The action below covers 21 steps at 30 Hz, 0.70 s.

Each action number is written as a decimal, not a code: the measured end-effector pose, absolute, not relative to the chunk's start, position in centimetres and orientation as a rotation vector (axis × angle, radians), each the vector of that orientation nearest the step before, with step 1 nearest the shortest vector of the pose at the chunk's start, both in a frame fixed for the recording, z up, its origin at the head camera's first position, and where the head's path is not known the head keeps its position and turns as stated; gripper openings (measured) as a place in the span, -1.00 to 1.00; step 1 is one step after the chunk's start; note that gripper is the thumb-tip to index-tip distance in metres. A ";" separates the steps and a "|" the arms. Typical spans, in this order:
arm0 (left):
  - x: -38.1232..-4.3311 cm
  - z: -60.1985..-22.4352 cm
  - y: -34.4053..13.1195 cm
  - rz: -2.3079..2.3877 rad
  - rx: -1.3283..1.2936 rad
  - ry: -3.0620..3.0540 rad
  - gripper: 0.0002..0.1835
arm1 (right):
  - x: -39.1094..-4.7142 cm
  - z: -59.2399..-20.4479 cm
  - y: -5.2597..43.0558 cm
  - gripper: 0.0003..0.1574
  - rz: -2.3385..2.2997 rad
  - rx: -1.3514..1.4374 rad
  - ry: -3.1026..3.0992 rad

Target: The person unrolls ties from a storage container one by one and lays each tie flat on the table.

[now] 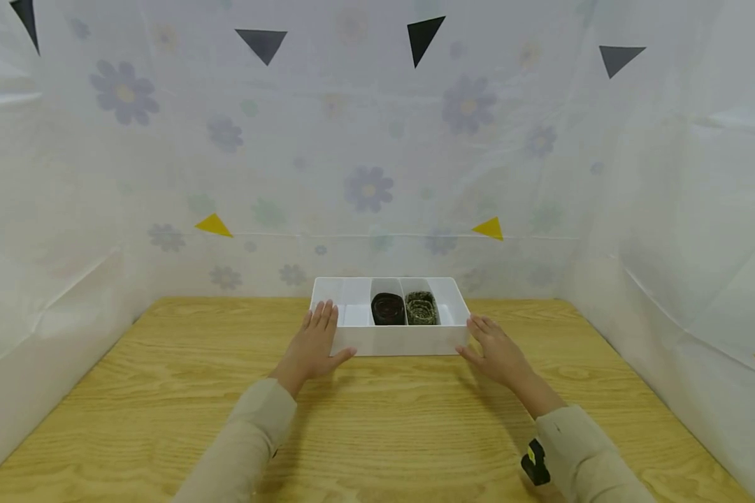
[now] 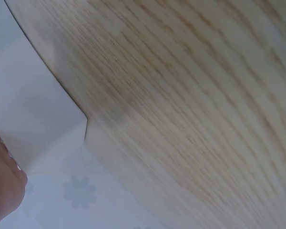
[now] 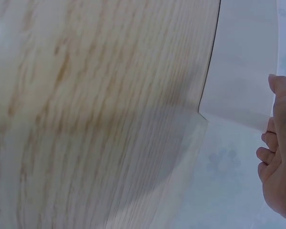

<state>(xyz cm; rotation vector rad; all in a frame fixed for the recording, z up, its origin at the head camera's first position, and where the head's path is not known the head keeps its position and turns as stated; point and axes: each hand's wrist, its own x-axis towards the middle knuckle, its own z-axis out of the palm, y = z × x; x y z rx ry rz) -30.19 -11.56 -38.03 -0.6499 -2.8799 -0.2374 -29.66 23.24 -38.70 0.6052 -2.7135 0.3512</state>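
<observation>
A white divided box (image 1: 400, 341) stands at the table's far side. In its middle compartments sit a dark rolled-up item (image 1: 388, 309) and, to the right of it, a grey-black patterned roll (image 1: 421, 309); their exact kinds cannot be told. My left hand (image 1: 314, 346) lies against the box's left end, fingers extended, thumb by the front wall. At the right end, my right hand (image 1: 493, 349) touches the corner with its fingers fairly straight. Both wrist views show the box's outer wall, with part of the left hand (image 2: 5, 183) and the right hand (image 3: 282, 148) at the frame edges.
The wood-grain table (image 1: 377, 426) spreads in front of the box. A white flowered sheet (image 1: 302, 195) hangs close behind it, and plain white sheeting (image 1: 686, 293) walls both sides. A black device (image 1: 535, 462) is by the right sleeve.
</observation>
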 end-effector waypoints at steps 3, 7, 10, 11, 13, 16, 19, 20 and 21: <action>-30.3 -38.1 -11.6 -0.222 -0.640 -2.885 -0.07 | -29.7 -38.8 23.2 -0.22 0.339 0.615 -2.697; -30.4 -38.2 -11.6 -0.197 -0.630 -2.891 -0.06 | -29.8 -38.7 23.0 -0.22 0.358 0.618 -2.699; -30.3 -38.2 -11.6 -0.179 -0.626 -2.899 -0.05 | -29.9 -38.6 22.8 -0.23 0.377 0.615 -2.696; -30.3 -38.2 -11.6 -0.185 -0.626 -2.894 -0.05 | -29.9 -38.5 22.8 -0.24 0.390 0.609 -2.696; -30.3 -38.1 -11.6 -0.185 -0.626 -2.896 -0.05 | -30.0 -38.3 22.7 -0.27 0.424 0.586 -2.706; -30.3 -38.1 -11.4 -0.171 -0.621 -2.910 -0.05 | -30.1 -38.0 22.6 -0.30 0.481 0.549 -2.732; -30.3 -38.3 -11.4 -0.173 -0.617 -2.912 -0.06 | -30.2 -37.9 22.5 -0.30 0.517 0.525 -2.761; -30.3 -38.4 -11.5 -0.193 -0.624 -2.895 -0.05 | -30.3 -37.9 22.5 -0.30 0.531 0.522 -2.764; -30.3 -38.5 -11.5 -0.218 -0.628 -2.882 -0.04 | -30.4 -37.8 22.4 -0.31 0.543 0.522 -2.762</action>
